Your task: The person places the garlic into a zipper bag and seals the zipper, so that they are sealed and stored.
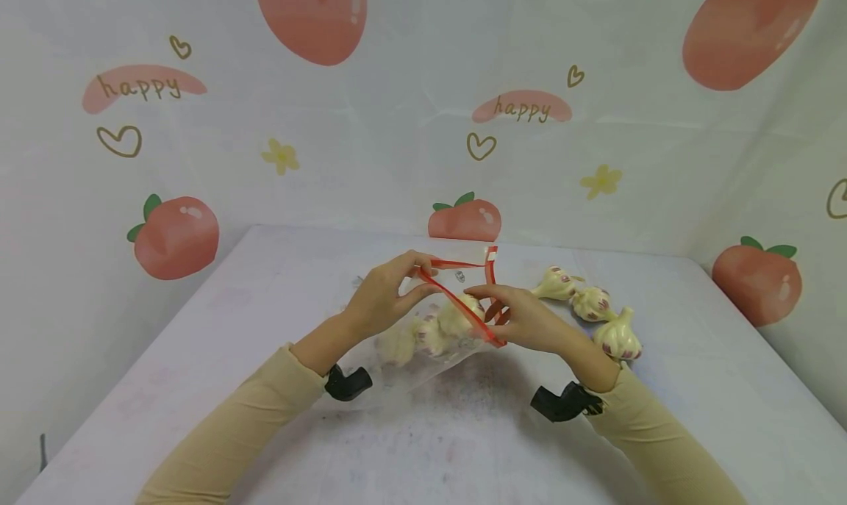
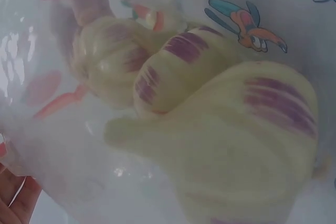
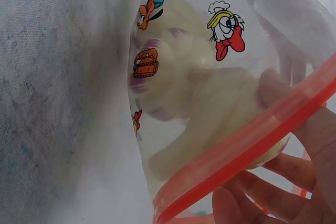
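A clear zip bag [image 1: 429, 374] with a red rim [image 1: 456, 304] and small cartoon prints stands tilted, its mouth spread toward the right. Inside it, garlic bulbs [image 1: 397, 345] with purple streaks show through the film, large in the left wrist view. My left hand [image 1: 380, 295] pinches the red rim between thumb and fingers. At the mouth, my right hand [image 1: 532, 323] reaches in with its fingers about a garlic bulb [image 1: 456, 317]; in the right wrist view the film and rim partly cover that garlic bulb [image 3: 226, 108] and the fingers [image 3: 275, 190].
Three more garlic bulbs [image 1: 591, 303] lie in a row on the white table [image 1: 450, 446], just beyond and right of my right forearm. A white fruit-printed backdrop [image 1: 390, 137] stands behind the table. Black wrist mounts [image 1: 559, 402] sit at both cuffs.
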The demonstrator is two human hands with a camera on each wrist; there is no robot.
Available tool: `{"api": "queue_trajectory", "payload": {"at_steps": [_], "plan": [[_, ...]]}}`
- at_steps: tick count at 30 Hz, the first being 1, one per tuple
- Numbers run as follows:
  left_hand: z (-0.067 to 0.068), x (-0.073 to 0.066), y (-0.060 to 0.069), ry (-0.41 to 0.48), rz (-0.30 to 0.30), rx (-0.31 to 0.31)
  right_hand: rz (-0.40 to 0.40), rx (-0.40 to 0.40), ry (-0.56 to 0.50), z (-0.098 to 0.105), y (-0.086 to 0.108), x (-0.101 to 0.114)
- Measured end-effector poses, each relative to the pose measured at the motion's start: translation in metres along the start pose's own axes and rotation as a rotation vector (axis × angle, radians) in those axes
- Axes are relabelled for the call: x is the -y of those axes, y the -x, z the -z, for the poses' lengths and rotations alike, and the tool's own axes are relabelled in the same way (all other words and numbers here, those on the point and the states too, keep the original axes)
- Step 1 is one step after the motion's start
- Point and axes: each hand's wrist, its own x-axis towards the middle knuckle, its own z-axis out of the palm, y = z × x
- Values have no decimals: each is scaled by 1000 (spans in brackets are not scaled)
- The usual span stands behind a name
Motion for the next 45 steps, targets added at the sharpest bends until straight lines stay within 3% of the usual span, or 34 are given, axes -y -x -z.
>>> {"api": "queue_trajectory", "payload": {"at_steps": [10, 18, 27, 34, 45], "plan": [[-2, -1, 0, -5, -6, -1, -51, 44, -79, -2, 0, 2], [-1, -2, -2, 15, -8, -4, 6, 62, -45, -3, -1, 0], [2, 0, -1, 44, 2, -21, 39, 6, -30, 2, 1, 3], [4, 4, -2, 77, -3, -35, 110, -101, 4, 9, 7, 2], [8, 4, -3, 109, -7, -62, 89, -196, 31, 20, 16, -6]]}}
